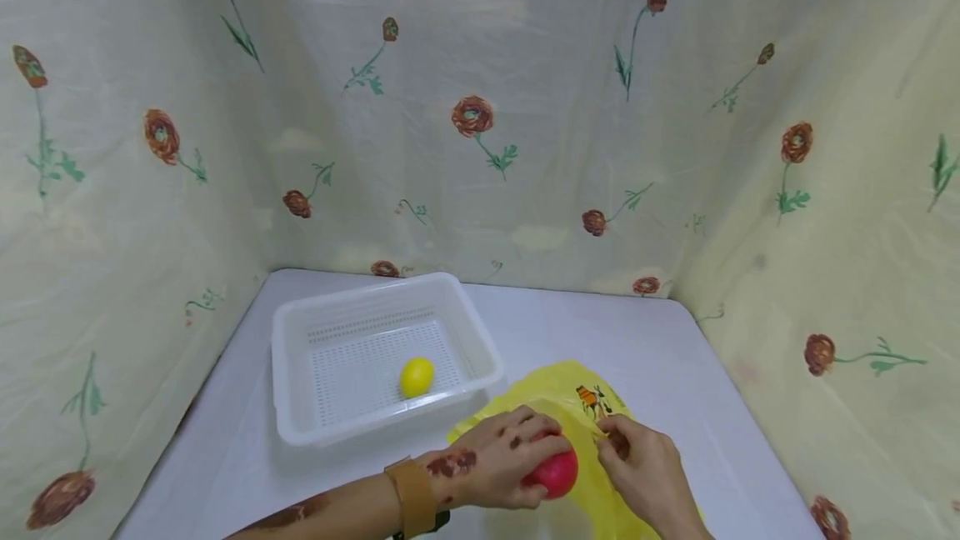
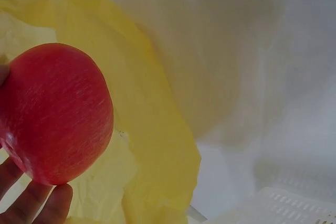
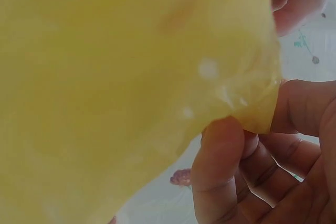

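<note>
A red apple (image 1: 556, 473) is gripped by my left hand (image 1: 506, 458), whose fingers curl over it from the left. In the left wrist view the apple (image 2: 58, 114) shows large, with fingertips on its lower edge. Behind and below it spreads a yellow plastic bag (image 1: 577, 390). My right hand (image 1: 647, 469) pinches the bag's edge on the right side. Up close in the right wrist view, thumb and forefinger hold the rim of the bag (image 3: 131, 77). Part of the left hand shows beyond the plastic there.
A white plastic basket (image 1: 288, 373) with a perforated bottom stands to the left on the white table (image 1: 592, 323). Inside it lies a yellow lemon (image 1: 416, 377). Flower-patterned cloth (image 1: 525, 132) encloses the table at the back and both sides.
</note>
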Demonstrator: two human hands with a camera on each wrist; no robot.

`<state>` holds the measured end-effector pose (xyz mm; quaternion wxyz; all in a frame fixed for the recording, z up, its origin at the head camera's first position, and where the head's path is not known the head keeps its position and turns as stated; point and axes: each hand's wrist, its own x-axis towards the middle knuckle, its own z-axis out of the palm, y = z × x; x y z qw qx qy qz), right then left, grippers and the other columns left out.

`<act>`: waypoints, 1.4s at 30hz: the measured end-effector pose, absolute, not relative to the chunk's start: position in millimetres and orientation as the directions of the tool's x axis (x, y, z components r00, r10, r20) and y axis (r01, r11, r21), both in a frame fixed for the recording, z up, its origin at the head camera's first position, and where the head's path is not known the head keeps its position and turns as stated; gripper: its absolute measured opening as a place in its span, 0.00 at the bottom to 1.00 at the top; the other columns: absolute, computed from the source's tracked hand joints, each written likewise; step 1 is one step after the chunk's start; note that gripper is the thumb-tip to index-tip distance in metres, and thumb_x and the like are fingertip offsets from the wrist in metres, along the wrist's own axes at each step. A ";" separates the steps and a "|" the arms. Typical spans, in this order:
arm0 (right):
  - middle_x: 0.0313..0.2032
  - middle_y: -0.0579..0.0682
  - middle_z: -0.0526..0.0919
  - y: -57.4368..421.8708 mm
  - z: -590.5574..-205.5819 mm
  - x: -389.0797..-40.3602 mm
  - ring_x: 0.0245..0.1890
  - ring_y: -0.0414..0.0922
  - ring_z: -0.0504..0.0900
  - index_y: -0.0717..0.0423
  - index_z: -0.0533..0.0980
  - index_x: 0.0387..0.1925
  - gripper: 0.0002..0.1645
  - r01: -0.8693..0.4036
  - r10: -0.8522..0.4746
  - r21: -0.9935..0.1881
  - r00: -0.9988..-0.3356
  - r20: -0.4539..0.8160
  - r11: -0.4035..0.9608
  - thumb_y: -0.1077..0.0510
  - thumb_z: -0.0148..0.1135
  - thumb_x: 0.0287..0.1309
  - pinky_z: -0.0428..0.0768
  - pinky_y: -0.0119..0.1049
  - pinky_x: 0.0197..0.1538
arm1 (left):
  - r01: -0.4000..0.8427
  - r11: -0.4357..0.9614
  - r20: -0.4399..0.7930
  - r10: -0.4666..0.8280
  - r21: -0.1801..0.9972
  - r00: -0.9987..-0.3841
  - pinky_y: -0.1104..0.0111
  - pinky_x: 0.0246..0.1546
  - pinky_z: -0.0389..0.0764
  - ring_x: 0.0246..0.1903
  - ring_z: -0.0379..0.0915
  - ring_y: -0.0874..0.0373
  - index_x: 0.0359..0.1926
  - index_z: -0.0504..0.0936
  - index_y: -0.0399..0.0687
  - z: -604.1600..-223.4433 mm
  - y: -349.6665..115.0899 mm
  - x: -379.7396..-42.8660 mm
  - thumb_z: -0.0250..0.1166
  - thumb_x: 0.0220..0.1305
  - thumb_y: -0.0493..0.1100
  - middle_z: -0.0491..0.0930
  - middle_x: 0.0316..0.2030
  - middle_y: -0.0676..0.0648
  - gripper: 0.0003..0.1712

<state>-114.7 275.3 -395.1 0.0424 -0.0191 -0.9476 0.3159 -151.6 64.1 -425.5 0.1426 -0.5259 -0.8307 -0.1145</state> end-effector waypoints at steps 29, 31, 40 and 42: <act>0.21 0.42 0.78 272.3 -393.3 -109.6 0.21 0.37 0.72 0.56 0.81 0.35 0.07 -0.033 0.024 -0.564 -0.995 0.094 0.825 0.65 0.63 0.52 0.72 0.28 0.25 | 0.882 0.469 0.395 0.817 -0.033 -0.420 0.76 0.45 0.73 0.45 0.68 0.61 0.54 0.75 0.55 -445.6 92.1 -160.4 0.64 0.55 0.58 0.73 0.49 0.53 0.27; 0.22 0.42 0.78 272.0 -393.2 -109.3 0.22 0.37 0.72 0.56 0.82 0.34 0.07 -0.038 0.021 -0.565 -0.995 0.098 0.825 0.65 0.63 0.51 0.72 0.28 0.25 | 0.881 0.473 0.393 0.815 -0.028 -0.425 0.77 0.44 0.74 0.45 0.68 0.61 0.54 0.75 0.55 -446.6 93.7 -160.9 0.64 0.55 0.58 0.73 0.49 0.53 0.27; 0.22 0.42 0.78 270.6 -394.1 -108.4 0.21 0.37 0.72 0.55 0.81 0.34 0.07 -0.019 0.031 -0.580 -0.997 0.076 0.815 0.65 0.63 0.51 0.72 0.28 0.25 | 0.871 0.487 0.390 0.817 -0.073 -0.424 0.76 0.46 0.73 0.45 0.69 0.61 0.54 0.75 0.56 -452.9 98.6 -162.4 0.64 0.55 0.59 0.74 0.48 0.54 0.27; 0.22 0.42 0.78 269.6 -394.8 -107.8 0.22 0.37 0.72 0.55 0.81 0.34 0.07 -0.020 0.027 -0.584 -0.997 0.071 0.811 0.65 0.64 0.51 0.73 0.28 0.25 | 0.867 0.492 0.382 0.818 -0.079 -0.430 0.75 0.46 0.73 0.45 0.69 0.61 0.56 0.74 0.56 -454.8 99.4 -162.7 0.64 0.55 0.59 0.74 0.50 0.54 0.28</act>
